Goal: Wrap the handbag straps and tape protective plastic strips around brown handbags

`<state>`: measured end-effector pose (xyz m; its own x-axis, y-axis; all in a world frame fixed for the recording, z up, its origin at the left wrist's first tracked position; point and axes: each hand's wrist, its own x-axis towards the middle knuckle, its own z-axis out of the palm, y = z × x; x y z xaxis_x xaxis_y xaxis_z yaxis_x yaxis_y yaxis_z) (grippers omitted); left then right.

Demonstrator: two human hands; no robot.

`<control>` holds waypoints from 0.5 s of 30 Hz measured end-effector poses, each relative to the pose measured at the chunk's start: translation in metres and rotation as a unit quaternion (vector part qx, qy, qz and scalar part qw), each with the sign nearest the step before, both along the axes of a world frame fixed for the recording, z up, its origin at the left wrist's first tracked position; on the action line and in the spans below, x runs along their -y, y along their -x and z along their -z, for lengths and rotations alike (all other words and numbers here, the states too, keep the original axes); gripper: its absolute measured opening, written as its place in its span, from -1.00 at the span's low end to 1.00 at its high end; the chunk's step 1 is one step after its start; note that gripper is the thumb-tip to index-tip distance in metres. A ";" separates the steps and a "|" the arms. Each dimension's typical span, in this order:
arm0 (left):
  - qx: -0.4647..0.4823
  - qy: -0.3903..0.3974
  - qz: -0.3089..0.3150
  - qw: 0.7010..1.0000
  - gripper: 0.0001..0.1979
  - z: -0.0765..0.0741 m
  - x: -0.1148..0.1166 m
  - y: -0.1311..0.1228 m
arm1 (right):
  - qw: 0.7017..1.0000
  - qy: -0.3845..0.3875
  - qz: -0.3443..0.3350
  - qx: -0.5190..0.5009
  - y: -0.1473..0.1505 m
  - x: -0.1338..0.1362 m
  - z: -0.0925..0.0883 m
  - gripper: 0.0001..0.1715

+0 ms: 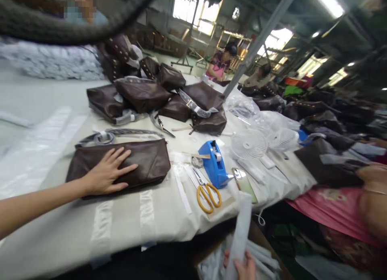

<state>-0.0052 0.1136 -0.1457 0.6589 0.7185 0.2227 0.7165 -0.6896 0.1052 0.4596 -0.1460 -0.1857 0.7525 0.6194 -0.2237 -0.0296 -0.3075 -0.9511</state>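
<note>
My left hand point(110, 172) lies with fingers spread on a dark brown leather handbag point(151, 161). Clear film wraps the bag's strap point(130, 133), which lies along its far edge. Below the table edge, my right hand point(243, 266) grips a long white rolled paper packet point(240, 231), its upper end tilted toward the table. Similar white packets point(263, 258) fill an open box under it. Scissors with orange handles point(208, 197), a blue tape dispenser point(215, 167) and a phone point(246, 185) lie between the bag and the packet.
Several brown handbags point(142, 93) are heaped at the back of the table. Pliers point(165, 126) lie in front of them. A white fan point(249, 143) and clear plastic bags point(269, 120) stand right of centre. A co-worker in pink point(338, 209) sits close at right; others are farther back.
</note>
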 end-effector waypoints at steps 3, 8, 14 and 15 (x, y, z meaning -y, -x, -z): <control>-0.012 -0.019 0.008 1.000 -0.35 0.003 -0.006 0.006 | 0.996 -0.041 -0.039 -0.074 0.027 -0.054 -0.040 -0.47; 0.006 -0.006 0.022 1.000 -0.30 0.005 -0.010 0.011 | 0.985 -0.078 -0.101 -0.112 0.101 -0.120 -0.081 -0.41; 0.010 0.073 0.032 0.997 -0.30 -0.011 -0.023 0.013 | 0.960 -0.095 -0.182 -0.190 0.168 -0.164 -0.082 -0.27; 0.009 0.090 0.035 0.995 -0.30 -0.014 -0.026 0.014 | 0.957 -0.093 -0.192 -0.194 0.174 -0.168 -0.081 -0.29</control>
<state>-0.0194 0.1399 -0.1319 0.7060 0.7000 0.1078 0.6638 -0.7071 0.2437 0.2853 0.0217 -0.1047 0.3429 0.8906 -0.2988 -0.3110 -0.1925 -0.9307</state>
